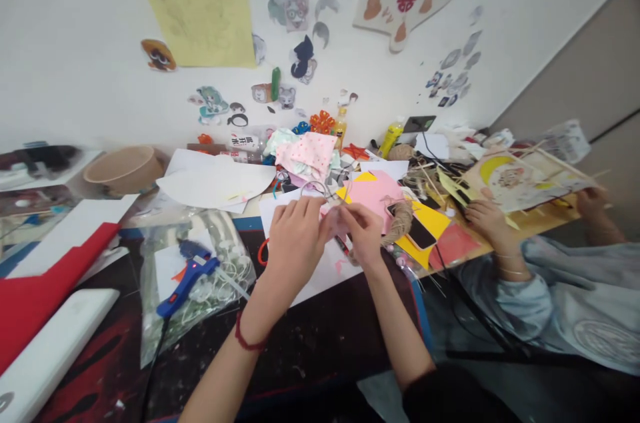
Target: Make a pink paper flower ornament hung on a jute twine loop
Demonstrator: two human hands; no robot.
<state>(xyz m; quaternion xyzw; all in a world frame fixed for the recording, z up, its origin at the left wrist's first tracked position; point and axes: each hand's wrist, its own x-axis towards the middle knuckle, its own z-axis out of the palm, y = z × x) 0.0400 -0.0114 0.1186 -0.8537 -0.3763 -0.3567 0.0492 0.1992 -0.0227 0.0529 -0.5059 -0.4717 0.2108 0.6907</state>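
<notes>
My left hand [299,236] and my right hand [364,231] are close together above the work table, fingers closed in a pinch. Between their fingertips is a small, thin pinkish piece [330,223], blurred and partly covered by the fingers. A thin wire ring [315,188] shows just beyond my left hand; I cannot tell whether it is touched. Below the hands lies a white paper sheet [315,286] with pink marks. Orange scissor handles [263,252] poke out left of my left wrist. Pink paper [375,193] and yellow paper [436,226] lie beyond my right hand.
A blue glue gun [187,283] rests on a clear plastic bag at left. A phone [421,234] and twine roll [400,220] lie at right. A co-worker's hand [486,216] holds a decorated panel [515,176]. Fabric [307,155] and bottles stand at the back.
</notes>
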